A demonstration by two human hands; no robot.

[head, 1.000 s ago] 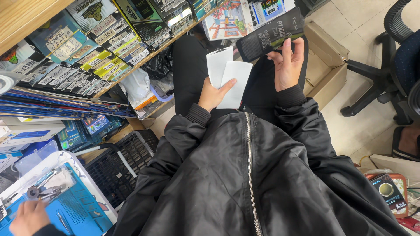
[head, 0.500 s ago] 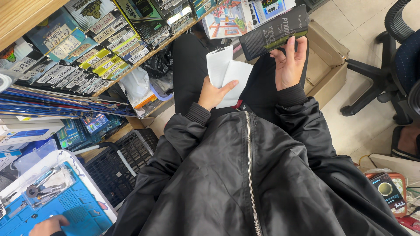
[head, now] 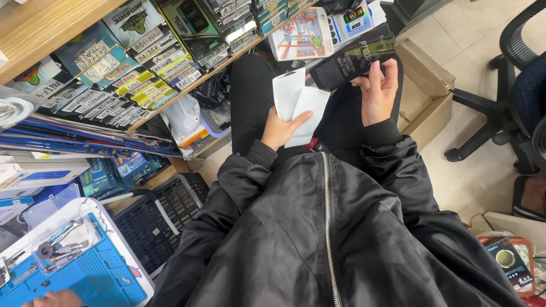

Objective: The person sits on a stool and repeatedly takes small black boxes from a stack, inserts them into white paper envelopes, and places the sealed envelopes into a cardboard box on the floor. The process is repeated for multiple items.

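A white paper sheet (head: pixel 300 105), folded so that two leaves stand up, is being held over the lap by the left hand (head: pixel 280 129); its grip is being kept closed on the sheet's lower edge, with the thumb lying across the front. A flat black package (head: pixel 350 61) with a green stripe is being held just to the right of the sheet by the right hand (head: pixel 376 91), whose grip is being kept closed on the package's right end, fingers curled over it. The two things are being held near each other, above the black-trousered legs, and whether they are touching cannot be told.

A black zipped jacket (head: pixel 341 239) is being worn by the person. Rows of boxed goods are being displayed on a wooden shelf (head: pixel 51 28) to the left. A cardboard box (head: pixel 424 99) is standing on the tiled floor at the right, beside an office chair (head: pixel 512 91). At the lower left, a blue work mat (head: pixel 91 278) with small tools is being touched by another person's hand (head: pixel 54 298).
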